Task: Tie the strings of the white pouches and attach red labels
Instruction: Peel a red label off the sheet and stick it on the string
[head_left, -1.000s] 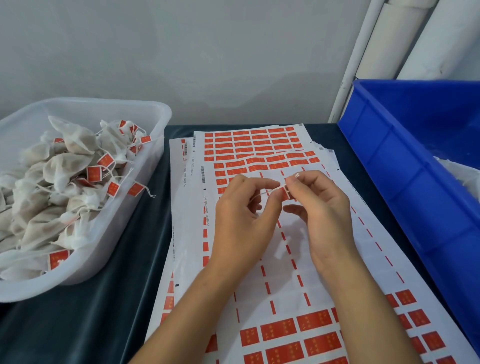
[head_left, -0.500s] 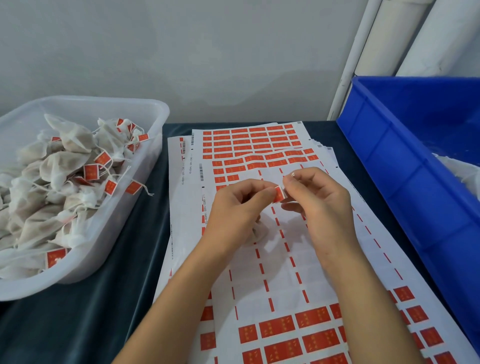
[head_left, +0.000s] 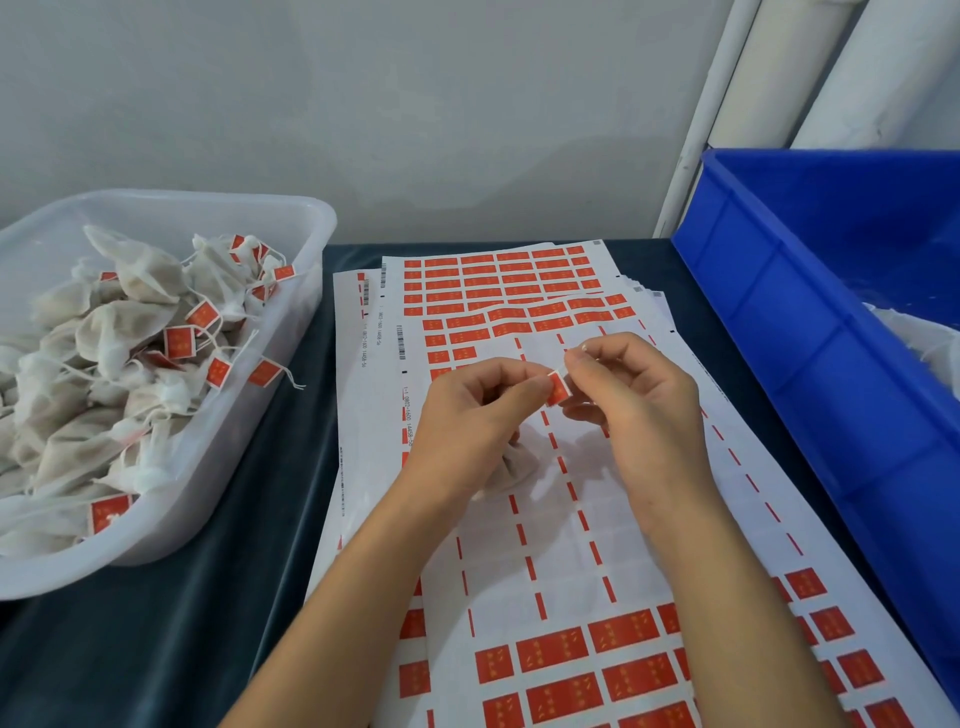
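Both hands meet above the sticker sheets (head_left: 519, 545). My left hand (head_left: 467, 415) and my right hand (head_left: 634, 410) pinch a small red label (head_left: 557, 389) between their fingertips; it is folded over a thin white string. A white pouch (head_left: 514, 465) hangs under my left hand, mostly hidden by the palm. The sheets carry rows of red labels (head_left: 519, 275) at the far end and more near the front (head_left: 597, 670), with peeled bare backing in the middle.
A clear plastic tub (head_left: 291, 332) at the left holds several labelled white pouches (head_left: 130, 332). A blue crate (head_left: 810, 332) stands at the right with white material (head_left: 930, 338) inside. Dark cloth (head_left: 208, 597) covers the table; white pipes (head_left: 727, 104) run up the wall.
The hands have closed together on the red label, which now shows more plainly folded between the fingertips. The pouch has dropped into view under my left hand.
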